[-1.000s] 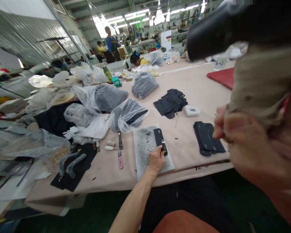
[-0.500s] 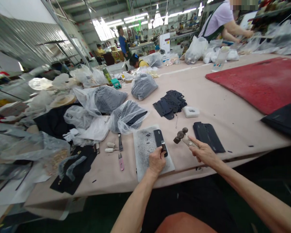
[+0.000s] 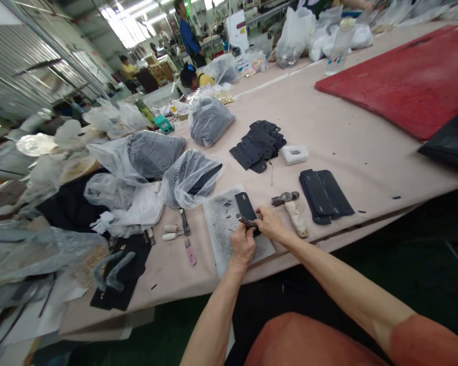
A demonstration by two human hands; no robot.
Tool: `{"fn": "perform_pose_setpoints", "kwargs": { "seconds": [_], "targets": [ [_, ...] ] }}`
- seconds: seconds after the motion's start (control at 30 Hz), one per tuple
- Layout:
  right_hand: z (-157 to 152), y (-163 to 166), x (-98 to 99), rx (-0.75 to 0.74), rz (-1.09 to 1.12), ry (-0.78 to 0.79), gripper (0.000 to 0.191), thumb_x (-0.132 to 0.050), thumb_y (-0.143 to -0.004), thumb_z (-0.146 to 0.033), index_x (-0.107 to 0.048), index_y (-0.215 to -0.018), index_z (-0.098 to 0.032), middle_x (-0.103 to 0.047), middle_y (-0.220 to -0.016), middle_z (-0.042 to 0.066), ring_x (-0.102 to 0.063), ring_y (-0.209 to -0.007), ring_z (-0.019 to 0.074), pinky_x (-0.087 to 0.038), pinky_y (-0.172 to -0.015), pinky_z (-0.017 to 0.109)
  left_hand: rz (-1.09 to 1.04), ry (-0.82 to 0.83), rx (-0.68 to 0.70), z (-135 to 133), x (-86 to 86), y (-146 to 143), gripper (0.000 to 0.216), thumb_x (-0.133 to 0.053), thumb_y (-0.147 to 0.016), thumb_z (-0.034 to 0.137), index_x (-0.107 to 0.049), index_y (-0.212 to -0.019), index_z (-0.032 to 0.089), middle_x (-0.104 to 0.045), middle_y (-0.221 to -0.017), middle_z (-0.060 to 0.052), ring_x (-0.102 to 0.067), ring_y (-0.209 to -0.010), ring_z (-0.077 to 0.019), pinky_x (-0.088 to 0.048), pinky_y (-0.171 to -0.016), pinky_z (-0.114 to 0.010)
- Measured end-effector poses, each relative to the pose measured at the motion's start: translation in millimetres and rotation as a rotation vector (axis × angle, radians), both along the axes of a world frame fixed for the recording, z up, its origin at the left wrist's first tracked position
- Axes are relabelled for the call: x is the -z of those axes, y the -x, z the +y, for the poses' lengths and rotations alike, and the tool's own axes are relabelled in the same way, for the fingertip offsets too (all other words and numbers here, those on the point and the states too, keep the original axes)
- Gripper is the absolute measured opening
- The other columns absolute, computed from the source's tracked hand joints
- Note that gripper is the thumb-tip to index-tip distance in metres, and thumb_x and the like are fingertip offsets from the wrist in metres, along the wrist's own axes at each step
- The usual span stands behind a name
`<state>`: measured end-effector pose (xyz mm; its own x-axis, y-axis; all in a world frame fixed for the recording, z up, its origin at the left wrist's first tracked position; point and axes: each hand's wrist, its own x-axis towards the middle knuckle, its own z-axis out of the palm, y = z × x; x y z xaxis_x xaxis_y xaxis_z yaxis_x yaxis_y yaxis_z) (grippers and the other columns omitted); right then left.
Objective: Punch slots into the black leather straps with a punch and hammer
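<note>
two closed grips: left hand (image 3: 243, 245) on punch (image 3: 246, 221), right hand (image 3: 269, 225) on flat black piece (image 3: 245, 205)

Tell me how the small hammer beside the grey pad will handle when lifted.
The small hammer with the pale wrapped handle probably feels head-heavy: its dark metal head is compact, so it may tip forward if gripped far back. The wrap looks rough, likely giving a sure grip. Lying flat, it seems unlikely to roll.

Single head view — faces forward, down across table (image 3: 347, 147); near edge close below.
</note>
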<state>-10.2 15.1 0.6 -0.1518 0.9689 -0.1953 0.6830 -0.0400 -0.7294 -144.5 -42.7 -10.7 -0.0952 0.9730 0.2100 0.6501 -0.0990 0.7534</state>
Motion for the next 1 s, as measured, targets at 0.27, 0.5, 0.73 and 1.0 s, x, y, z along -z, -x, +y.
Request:
{"fn": "perform_pose_setpoints", "kwargs": {
  "seconds": [0.27, 0.5, 0.73, 1.0],
  "targets": [
    [7.7, -14.2, 7.3, 0.051, 0.075, 0.111, 0.006, -0.063, -0.069, -0.016, -0.061, -0.074, -0.016, -0.063, -0.070, 0.003, -0.056, -0.071, 0.0158, -0.035, -0.063, 0.025, -0.314, 0.087, -0.305, 5.3, 4.2, 12.0, 0.022, -0.054, -0.088, 0.035, -0.067, -0.088, 0.018, -0.073, -0.082, -0.005, -0.066, -0.074, -0.0186, -0.050, -0.070, -0.029],
    [-8.3, -25.2, 4.6, 0.068, 0.337, 0.316, 0.006, -0.055, -0.073, -0.021, -0.050, -0.069, -0.020, -0.054, -0.049, -0.004, -0.052, -0.048, 0.0119, -0.037, -0.048, 0.021, -0.223, 0.067, -0.308, -2.4, -2.9, 8.9, 0.021, -0.056, -0.086, 0.035, -0.067, -0.085, 0.018, -0.072, -0.077, -0.004, -0.064, -0.071, -0.0187, -0.047, -0.068, -0.029],
    [9.3, -38.0, -10.5, 0.096, 0.403, 0.296, 0.010, -0.054, -0.068, -0.015, -0.047, -0.064, -0.020, -0.051, -0.043, -0.005, -0.045, -0.038, 0.0086, -0.030, -0.038, 0.018, -0.200, 0.065, -0.331, -3.8, -5.1, 10.6, 0.021, -0.056, -0.084, 0.036, -0.067, -0.077, 0.019, -0.070, -0.070, -0.005, -0.064, -0.067, -0.0202, -0.046, -0.063, -0.029],
    [165.4, -38.9, -88.4, 0.299, 0.280, -0.062, 0.013, -0.054, -0.076, -0.023, -0.061, -0.084, -0.015, -0.060, -0.058, 0.000, -0.055, -0.051, 0.0116, -0.040, -0.049, 0.021, -0.227, 0.026, -0.247, -4.4, -2.9, 14.0, 0.025, -0.052, -0.085, 0.036, -0.069, -0.083, 0.019, -0.073, -0.074, -0.006, -0.067, -0.069, -0.0225, -0.048, -0.063, -0.032]
  ]
}}
